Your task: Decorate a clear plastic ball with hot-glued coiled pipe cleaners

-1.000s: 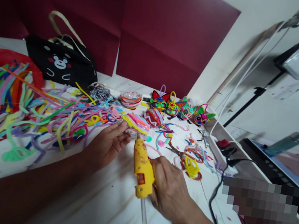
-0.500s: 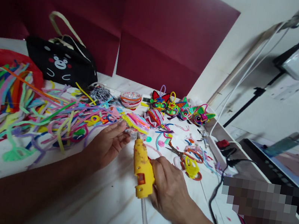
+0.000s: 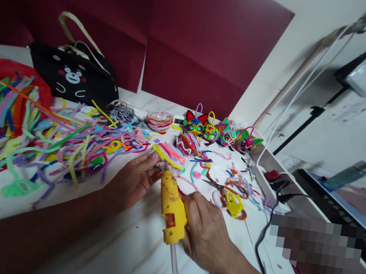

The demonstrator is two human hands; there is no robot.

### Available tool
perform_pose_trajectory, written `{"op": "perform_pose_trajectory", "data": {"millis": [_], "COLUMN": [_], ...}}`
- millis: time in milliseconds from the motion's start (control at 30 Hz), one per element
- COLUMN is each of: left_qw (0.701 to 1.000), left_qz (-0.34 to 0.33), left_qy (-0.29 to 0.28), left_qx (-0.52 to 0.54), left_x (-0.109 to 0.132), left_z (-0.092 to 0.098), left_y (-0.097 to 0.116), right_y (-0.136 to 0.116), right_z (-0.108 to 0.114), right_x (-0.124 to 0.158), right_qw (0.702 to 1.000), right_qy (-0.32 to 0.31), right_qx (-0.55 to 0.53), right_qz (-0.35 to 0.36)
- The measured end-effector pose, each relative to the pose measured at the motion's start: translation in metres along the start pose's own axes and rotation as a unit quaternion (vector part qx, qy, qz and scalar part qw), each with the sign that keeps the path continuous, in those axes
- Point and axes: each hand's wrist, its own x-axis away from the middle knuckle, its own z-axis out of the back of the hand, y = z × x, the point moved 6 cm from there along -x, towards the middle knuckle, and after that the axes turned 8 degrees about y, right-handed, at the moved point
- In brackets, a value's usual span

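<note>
White marbled table (image 3: 136, 259), maroon backdrop (image 3: 214, 49) at twelve o'clock. Left hand (image 3: 135, 176) pinches a striped rounded piece (image 3: 171, 153) at its two o'clock. Right hand (image 3: 206, 231) grips a yellow glue gun (image 3: 171, 209), nozzle (image 3: 166, 166) towards eleven o'clock, very near the left fingers: a slip could burn them; oversqueezing could smear the coloured stripes.

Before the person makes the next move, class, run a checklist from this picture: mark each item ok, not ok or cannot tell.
1. Glue gun gripped in the right hand: ok.
2. Striped piece held by the left hand: ok.
3. Nozzle well clear of the left hand: not ok, very near.
4. Clear glue stick in the gun's back end: ok.
5. Nozzle hot: cannot tell.
6. Scissors out of both hands: ok.
</note>
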Motion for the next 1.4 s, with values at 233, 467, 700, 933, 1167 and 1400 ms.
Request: {"op": "perform_pose_trajectory", "data": {"millis": [233,467,700,933,1167,1400], "left_qw": [1.0,1.0,0.999,0.999,0.998,0.997], "left_qz": [0.002,-0.004,-0.007,-0.009,-0.017,-0.021], "left_qy": [-0.004,0.0,0.024,0.03,0.032,0.04], "left_qx": [-0.022,0.002,0.043,0.044,0.058,0.061], "left_x": [0.003,-0.001,-0.001,-0.001,0.001,-0.003], "left_z": [-0.002,0.001,0.001,0.002,0.001,0.003], "left_y": [-0.002,0.001,0.007,0.009,0.014,0.015], "right_y": [0.0,0.0,0.001,0.001,0.002,0.002], "right_z": [-0.001,-0.001,0.0,-0.001,0.001,0.0], "right_x": [0.0,0.0,0.0,0.001,0.0,0.001], "right_qw": [1.0,1.0,1.0,1.0,1.0,1.0], "right_qy": [-0.004,-0.003,0.006,0.008,0.008,0.005], "right_qx": [0.004,0.003,0.005,0.013,0.01,0.006], "right_qz": [0.0,-0.001,-0.001,-0.002,-0.007,-0.007]}}
